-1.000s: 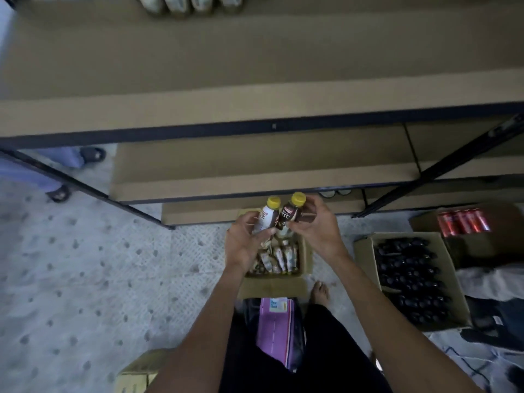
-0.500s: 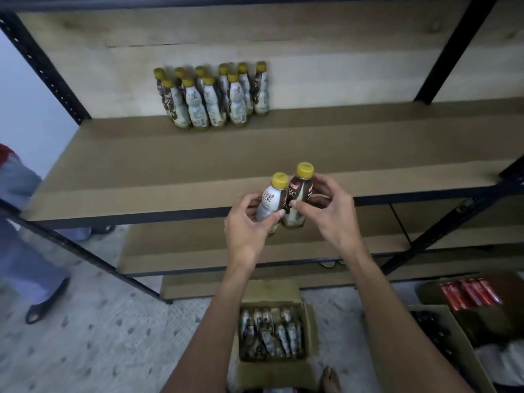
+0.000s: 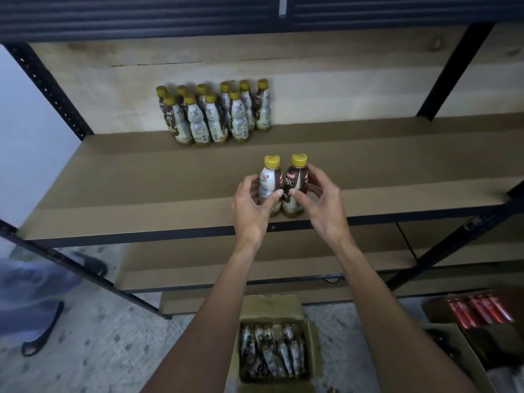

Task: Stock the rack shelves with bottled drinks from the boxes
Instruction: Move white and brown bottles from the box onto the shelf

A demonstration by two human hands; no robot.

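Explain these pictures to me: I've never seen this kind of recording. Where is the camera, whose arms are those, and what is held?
There is no machine here. A person wears one wide-angle camera on the head, so you look down along their own arms. The left hand holds a pale bottle, the right hand a brown bottle, both yellow-capped, upright, side by side at the front of a shelf. Whether they already stand on it is unclear. At its back stands a group of like bottles. On the floor below is an open box with more bottles; red cans lie to the right.
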